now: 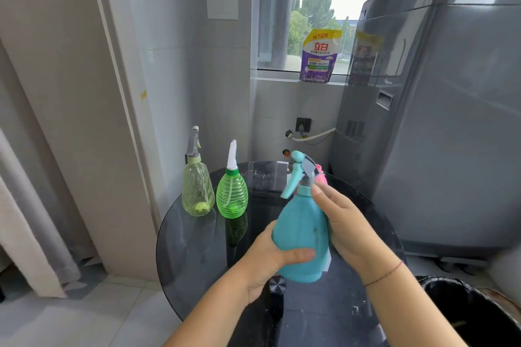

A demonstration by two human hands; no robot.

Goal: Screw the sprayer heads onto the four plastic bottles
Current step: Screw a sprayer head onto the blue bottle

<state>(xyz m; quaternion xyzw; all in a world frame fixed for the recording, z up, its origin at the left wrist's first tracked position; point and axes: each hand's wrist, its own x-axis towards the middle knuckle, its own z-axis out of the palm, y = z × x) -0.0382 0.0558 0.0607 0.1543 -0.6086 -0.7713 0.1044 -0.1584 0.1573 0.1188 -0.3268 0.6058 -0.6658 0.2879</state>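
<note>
Teal bottle (301, 234): opaque matt plastic.
Green ribbed bottle (232, 196): clear glossy plastic.
Pale yellow-green bottle (197, 191): translucent plastic.
Round table (197, 248): dark smoked glass, reflective.
Wall tiles (174, 65): glossy, smooth.

You hold a blue bottle (301, 234) with a grey and blue sprayer (300, 172). Left of the frame's middle stand a pale yellow-green bottle (196, 189) and a bright green ribbed bottle (232, 196). The table (197, 248) is dark glass.
</note>
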